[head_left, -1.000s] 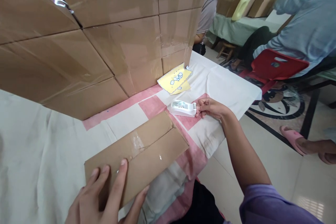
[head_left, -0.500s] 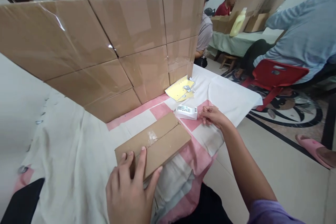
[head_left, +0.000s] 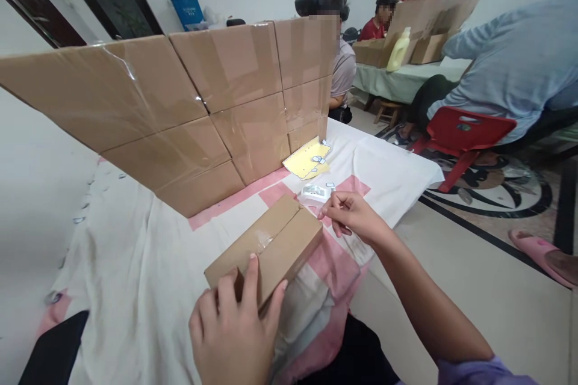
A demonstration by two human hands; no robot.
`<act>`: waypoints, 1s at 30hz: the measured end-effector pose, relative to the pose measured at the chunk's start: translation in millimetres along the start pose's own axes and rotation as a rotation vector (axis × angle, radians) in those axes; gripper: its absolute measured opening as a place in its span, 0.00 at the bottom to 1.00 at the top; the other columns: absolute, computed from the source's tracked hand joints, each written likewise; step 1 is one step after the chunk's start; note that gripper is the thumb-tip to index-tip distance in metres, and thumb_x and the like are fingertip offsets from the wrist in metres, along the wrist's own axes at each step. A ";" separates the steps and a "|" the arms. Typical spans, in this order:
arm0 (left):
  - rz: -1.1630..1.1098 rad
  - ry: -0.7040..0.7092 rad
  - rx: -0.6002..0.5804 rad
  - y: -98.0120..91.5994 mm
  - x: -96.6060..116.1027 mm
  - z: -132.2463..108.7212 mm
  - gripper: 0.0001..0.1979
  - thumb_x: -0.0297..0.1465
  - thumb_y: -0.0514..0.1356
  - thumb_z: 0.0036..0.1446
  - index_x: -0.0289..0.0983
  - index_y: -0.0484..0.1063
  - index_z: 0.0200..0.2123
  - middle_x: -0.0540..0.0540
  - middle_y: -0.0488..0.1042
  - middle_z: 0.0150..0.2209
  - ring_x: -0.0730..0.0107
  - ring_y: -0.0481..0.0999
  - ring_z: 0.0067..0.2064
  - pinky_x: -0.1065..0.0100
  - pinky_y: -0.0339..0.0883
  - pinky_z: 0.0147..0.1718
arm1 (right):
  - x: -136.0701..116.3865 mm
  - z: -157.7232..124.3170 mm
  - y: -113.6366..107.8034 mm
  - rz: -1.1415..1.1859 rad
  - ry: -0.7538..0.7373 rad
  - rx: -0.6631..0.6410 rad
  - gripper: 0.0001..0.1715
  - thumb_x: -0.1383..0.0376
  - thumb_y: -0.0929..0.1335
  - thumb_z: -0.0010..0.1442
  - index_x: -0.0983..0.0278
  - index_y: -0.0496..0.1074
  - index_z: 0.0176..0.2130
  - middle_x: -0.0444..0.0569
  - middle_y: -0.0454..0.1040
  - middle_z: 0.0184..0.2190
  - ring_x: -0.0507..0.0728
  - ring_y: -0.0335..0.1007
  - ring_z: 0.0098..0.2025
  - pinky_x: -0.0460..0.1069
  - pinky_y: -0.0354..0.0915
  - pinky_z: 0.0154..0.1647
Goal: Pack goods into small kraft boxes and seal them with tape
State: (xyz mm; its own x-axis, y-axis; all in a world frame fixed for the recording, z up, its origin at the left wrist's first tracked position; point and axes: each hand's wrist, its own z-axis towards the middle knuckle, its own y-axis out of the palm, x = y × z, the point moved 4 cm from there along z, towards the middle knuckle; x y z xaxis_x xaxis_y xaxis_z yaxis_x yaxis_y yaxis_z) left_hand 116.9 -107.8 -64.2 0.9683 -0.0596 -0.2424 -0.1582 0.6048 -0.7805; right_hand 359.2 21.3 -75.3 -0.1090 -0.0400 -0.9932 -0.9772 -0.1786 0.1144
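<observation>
A small closed cardboard box (head_left: 271,246) lies on the cloth in front of me, with a patch of clear tape across its top seam. My left hand (head_left: 237,319) holds its near end, fingers on top and thumb along the right side. My right hand (head_left: 345,216) is pinched near the box's far right corner. Whatever sits between its fingertips is too small to make out. Just beyond that hand is a white tape dispenser (head_left: 315,194), partly covered by the fingers. Behind it lies a yellow paper cutout (head_left: 307,159) with small bits on it.
A tall cardboard partition (head_left: 244,108) stands along the far side of the pink-and-white cloth (head_left: 135,289). A black flat object (head_left: 54,349) lies at lower left. People sit beyond; one is on a red chair (head_left: 469,135) at the right, near a table with a yellow bottle (head_left: 399,51).
My right hand has moved left and nearer, from the tape dispenser's end toward the box's corner. My left hand stays on the box. The view has tilted up slightly.
</observation>
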 end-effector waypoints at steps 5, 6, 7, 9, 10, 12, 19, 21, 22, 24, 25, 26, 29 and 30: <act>-0.098 0.045 -0.043 -4.6 -8.7 17.3 0.23 0.46 0.58 0.61 0.37 0.75 0.52 0.40 0.75 0.39 0.55 0.69 0.40 0.53 0.59 0.46 | -11.8 -22.5 28.2 0.071 -0.178 -0.012 0.27 0.60 0.75 0.57 0.61 0.56 0.21 0.45 0.77 0.27 0.48 0.65 0.16 0.44 0.52 0.12; -0.135 0.050 -0.035 -6.0 -9.6 21.9 0.21 0.45 0.58 0.62 0.37 0.75 0.50 0.41 0.75 0.38 0.56 0.69 0.40 0.52 0.58 0.47 | -12.1 -28.7 36.2 0.088 -0.190 -0.051 0.27 0.60 0.75 0.57 0.61 0.56 0.21 0.46 0.78 0.29 0.48 0.65 0.17 0.44 0.54 0.12; -0.180 0.055 -0.016 -7.9 -10.5 26.8 0.19 0.44 0.58 0.62 0.37 0.75 0.49 0.42 0.75 0.38 0.56 0.70 0.40 0.52 0.58 0.48 | -11.8 -34.9 45.3 0.102 -0.187 -0.107 0.27 0.60 0.75 0.57 0.61 0.56 0.21 0.46 0.78 0.31 0.47 0.65 0.17 0.44 0.56 0.13; -0.315 0.091 0.032 -12.6 -11.5 36.3 0.16 0.41 0.59 0.63 0.39 0.75 0.49 0.44 0.76 0.39 0.59 0.72 0.41 0.54 0.58 0.50 | -10.5 -47.0 64.8 0.122 -0.159 -0.243 0.27 0.59 0.75 0.58 0.61 0.56 0.21 0.47 0.78 0.33 0.47 0.64 0.17 0.44 0.57 0.12; -0.405 0.122 0.042 -15.1 -11.7 40.6 0.15 0.40 0.59 0.64 0.41 0.74 0.50 0.45 0.76 0.40 0.60 0.73 0.42 0.56 0.59 0.50 | -10.2 -52.2 73.6 0.130 -0.151 -0.298 0.27 0.59 0.75 0.58 0.61 0.55 0.22 0.47 0.78 0.34 0.46 0.64 0.17 0.44 0.57 0.12; -0.591 0.187 0.018 -20.0 -11.9 46.9 0.12 0.36 0.58 0.65 0.44 0.74 0.50 0.48 0.76 0.43 0.65 0.74 0.45 0.60 0.60 0.49 | -10.8 -59.9 87.2 0.152 -0.160 -0.370 0.27 0.59 0.75 0.58 0.61 0.55 0.22 0.47 0.78 0.35 0.46 0.64 0.18 0.43 0.58 0.12; -0.787 0.174 0.044 -36.2 -17.4 44.4 0.08 0.27 0.62 0.61 0.45 0.75 0.42 0.50 0.73 0.40 0.72 0.73 0.42 0.66 0.65 0.45 | -18.9 -62.3 96.3 0.061 -0.383 -0.299 0.29 0.55 0.74 0.60 0.61 0.55 0.22 0.50 0.78 0.33 0.51 0.72 0.29 0.45 0.63 0.23; -0.808 0.149 0.053 -35.5 -17.1 43.1 0.08 0.25 0.63 0.61 0.45 0.75 0.40 0.50 0.73 0.40 0.72 0.73 0.41 0.67 0.65 0.45 | -21.4 -62.7 97.0 -0.023 -0.470 -0.273 0.29 0.55 0.73 0.61 0.61 0.55 0.22 0.50 0.78 0.31 0.51 0.73 0.31 0.45 0.63 0.27; -0.816 0.137 0.045 -34.1 -16.3 43.4 0.08 0.25 0.62 0.61 0.45 0.75 0.40 0.51 0.73 0.40 0.72 0.73 0.41 0.67 0.65 0.45 | -21.5 -63.3 97.5 -0.056 -0.488 -0.260 0.28 0.56 0.73 0.61 0.62 0.55 0.22 0.49 0.78 0.31 0.50 0.72 0.30 0.45 0.62 0.27; -0.827 0.121 0.024 -31.3 -13.4 45.6 0.07 0.26 0.62 0.61 0.45 0.74 0.39 0.52 0.73 0.38 0.72 0.73 0.41 0.67 0.64 0.45 | -19.4 -65.5 97.7 -0.099 -0.472 -0.237 0.24 0.57 0.74 0.60 0.62 0.60 0.25 0.48 0.79 0.32 0.48 0.68 0.26 0.44 0.62 0.26; -0.834 0.111 0.007 -30.1 -11.6 47.3 0.06 0.26 0.62 0.62 0.45 0.74 0.38 0.53 0.74 0.38 0.72 0.73 0.41 0.67 0.64 0.45 | -17.7 -66.9 96.9 -0.122 -0.452 -0.228 0.20 0.57 0.74 0.60 0.63 0.63 0.27 0.48 0.80 0.34 0.47 0.66 0.25 0.43 0.61 0.25; -0.851 0.089 -0.015 -29.0 -10.5 49.4 0.05 0.27 0.61 0.62 0.45 0.74 0.38 0.53 0.74 0.37 0.72 0.73 0.41 0.67 0.63 0.44 | -16.2 -68.2 94.8 -0.153 -0.431 -0.213 0.17 0.57 0.75 0.59 0.63 0.67 0.31 0.48 0.80 0.37 0.46 0.65 0.23 0.43 0.61 0.24; -0.967 -0.092 -0.030 -28.3 -16.9 57.0 0.04 0.30 0.60 0.63 0.44 0.72 0.35 0.53 0.73 0.35 0.72 0.72 0.39 0.67 0.63 0.40 | -15.9 -66.3 76.6 -0.259 -0.401 -0.078 0.18 0.57 0.73 0.61 0.61 0.69 0.46 0.51 0.80 0.46 0.45 0.62 0.20 0.44 0.60 0.21; -1.012 -0.174 -0.009 -28.5 -22.7 59.8 0.04 0.31 0.60 0.63 0.44 0.72 0.34 0.53 0.72 0.35 0.71 0.71 0.39 0.67 0.62 0.38 | -18.1 -62.7 67.2 -0.316 -0.420 -0.003 0.19 0.57 0.71 0.63 0.61 0.68 0.50 0.52 0.79 0.48 0.47 0.64 0.21 0.45 0.63 0.23</act>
State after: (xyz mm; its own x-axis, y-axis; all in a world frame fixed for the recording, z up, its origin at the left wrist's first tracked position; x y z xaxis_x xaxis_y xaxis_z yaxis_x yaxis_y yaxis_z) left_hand 110.9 -76.2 -2.0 0.6632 -0.4215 0.6185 0.7474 0.3288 -0.5773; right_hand 306.9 -51.6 -48.5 0.1264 0.4135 -0.9017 -0.9738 -0.1217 -0.1922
